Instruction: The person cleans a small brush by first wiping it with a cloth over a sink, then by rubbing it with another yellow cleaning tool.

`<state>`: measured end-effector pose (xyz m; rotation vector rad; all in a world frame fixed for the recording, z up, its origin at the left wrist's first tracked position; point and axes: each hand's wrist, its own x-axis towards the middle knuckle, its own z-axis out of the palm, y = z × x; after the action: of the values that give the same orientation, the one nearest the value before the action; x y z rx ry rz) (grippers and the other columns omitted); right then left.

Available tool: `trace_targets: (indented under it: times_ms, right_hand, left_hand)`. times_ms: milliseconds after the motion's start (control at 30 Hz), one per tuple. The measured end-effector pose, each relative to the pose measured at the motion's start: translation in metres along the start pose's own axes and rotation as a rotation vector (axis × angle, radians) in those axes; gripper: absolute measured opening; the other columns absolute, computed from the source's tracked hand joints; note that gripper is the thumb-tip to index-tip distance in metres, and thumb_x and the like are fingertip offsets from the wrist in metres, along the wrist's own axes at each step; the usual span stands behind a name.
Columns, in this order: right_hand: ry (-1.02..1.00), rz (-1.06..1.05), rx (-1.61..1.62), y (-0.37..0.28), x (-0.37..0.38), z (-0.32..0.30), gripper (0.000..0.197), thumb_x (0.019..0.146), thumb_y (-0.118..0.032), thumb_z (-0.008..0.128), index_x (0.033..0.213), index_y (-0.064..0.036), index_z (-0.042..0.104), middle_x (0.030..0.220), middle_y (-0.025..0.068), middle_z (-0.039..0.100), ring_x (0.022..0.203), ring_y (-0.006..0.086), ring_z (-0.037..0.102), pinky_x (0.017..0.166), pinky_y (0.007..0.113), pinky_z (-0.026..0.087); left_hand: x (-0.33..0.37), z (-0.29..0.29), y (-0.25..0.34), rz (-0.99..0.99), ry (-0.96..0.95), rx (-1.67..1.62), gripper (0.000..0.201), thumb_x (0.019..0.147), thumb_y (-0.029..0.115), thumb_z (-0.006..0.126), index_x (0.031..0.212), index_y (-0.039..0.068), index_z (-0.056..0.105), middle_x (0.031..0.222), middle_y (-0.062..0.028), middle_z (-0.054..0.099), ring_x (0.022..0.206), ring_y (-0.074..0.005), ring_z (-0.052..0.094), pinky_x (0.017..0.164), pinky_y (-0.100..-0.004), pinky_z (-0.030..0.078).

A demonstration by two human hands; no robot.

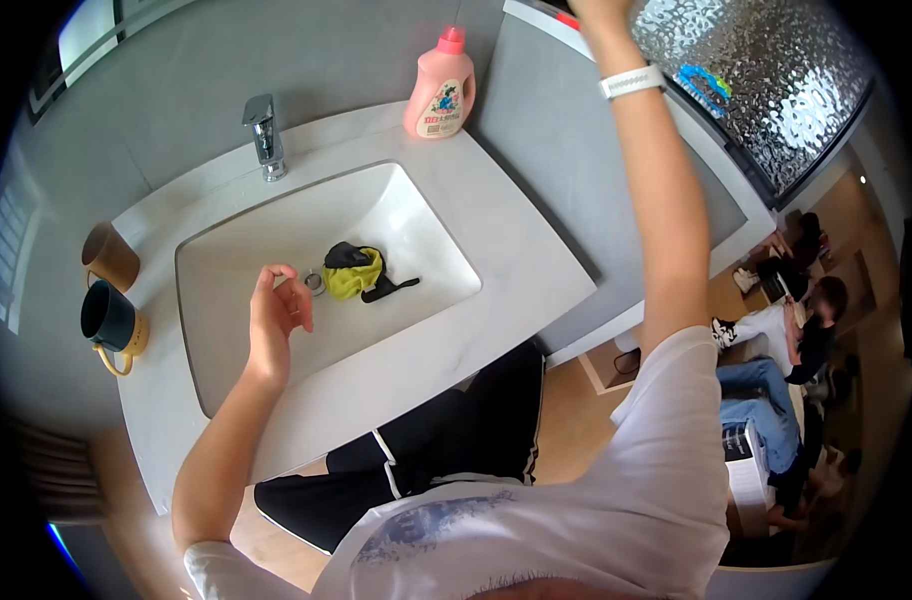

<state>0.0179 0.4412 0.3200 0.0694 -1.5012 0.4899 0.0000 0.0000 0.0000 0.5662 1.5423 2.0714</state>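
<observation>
My left hand (279, 308) hovers over the sink (201, 345), its fingers loosely curled and apart, with nothing in them. Beside it in the basin lies a crumpled yellow-green and dark cloth item (354, 274) with a black strap (391, 289). The strap rests near the round metal drain (315, 283), which the cloth partly covers. My right arm stretches far up to the right. Only part of my right hand (602, 12) shows at the top edge, near a red object (567, 20) on a ledge; its fingers are out of the picture.
A chrome faucet (265, 135) stands behind the basin. On the white counter (516, 255) are a pink detergent bottle (441, 85), a brown cup (112, 255) and a dark and yellow mug (116, 320). A blue brush (703, 90) is by textured glass (766, 70). Several people sit at right.
</observation>
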Motion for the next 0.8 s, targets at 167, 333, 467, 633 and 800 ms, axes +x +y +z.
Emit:
trace_targets:
  times_ms: [167,333,467,633,800]
  right_hand:
    - [0.036,0.491,-0.13,-0.001,0.005,-0.044,0.092,0.064,-0.018,0.092,0.135,0.0071,0.038,0.116,0.0251,0.064,0.108,0.0364,0.066,0.096,0.044,0.053]
    - [0.129,0.29,-0.669,0.077,0.012,-0.073,0.116,0.063,-0.03,0.094,0.149,0.0071,0.026,0.129,0.0313,0.06,0.124,0.0425,0.059,0.109,0.043,0.047]
    - [0.146,0.308,-0.767,0.086,0.001,-0.074,0.124,0.06,-0.032,0.095,0.154,0.0045,0.022,0.14,0.0323,0.052,0.134,0.0447,0.05,0.115,0.048,0.04]
    - [0.104,0.39,-0.693,0.092,0.009,-0.081,0.117,0.065,-0.028,0.094,0.153,0.0026,0.023,0.14,0.0316,0.052,0.134,0.0445,0.05,0.116,0.048,0.039]
    - [0.087,0.397,-0.691,0.09,0.003,-0.066,0.114,0.066,-0.028,0.094,0.15,0.0054,0.025,0.134,0.0321,0.056,0.126,0.0443,0.057,0.109,0.047,0.046]
  left_hand:
    - [-0.007,-0.003,0.0,0.043,-0.003,0.057,0.042,0.106,0.056,0.033,0.109,0.017,0.048,0.074,-0.0007,0.052,0.065,-0.0132,0.045,0.065,-0.0297,0.039]
    - [-0.007,-0.002,-0.003,0.025,0.001,0.04,0.041,0.106,0.055,0.034,0.11,0.017,0.049,0.075,-0.0009,0.052,0.065,-0.0134,0.045,0.065,-0.0297,0.038]
    - [-0.008,0.0,-0.005,0.057,-0.018,0.04,0.038,0.106,0.053,0.036,0.111,0.018,0.05,0.074,0.0002,0.05,0.064,-0.0124,0.044,0.063,-0.0285,0.037]
    - [-0.008,0.007,-0.002,0.091,-0.026,0.06,0.037,0.108,0.051,0.036,0.111,0.018,0.051,0.074,0.001,0.047,0.062,-0.0114,0.042,0.061,-0.0274,0.036]
    - [-0.008,0.0,-0.003,0.072,-0.019,0.066,0.037,0.108,0.051,0.035,0.112,0.018,0.051,0.073,0.0006,0.048,0.061,-0.0112,0.042,0.061,-0.0274,0.036]
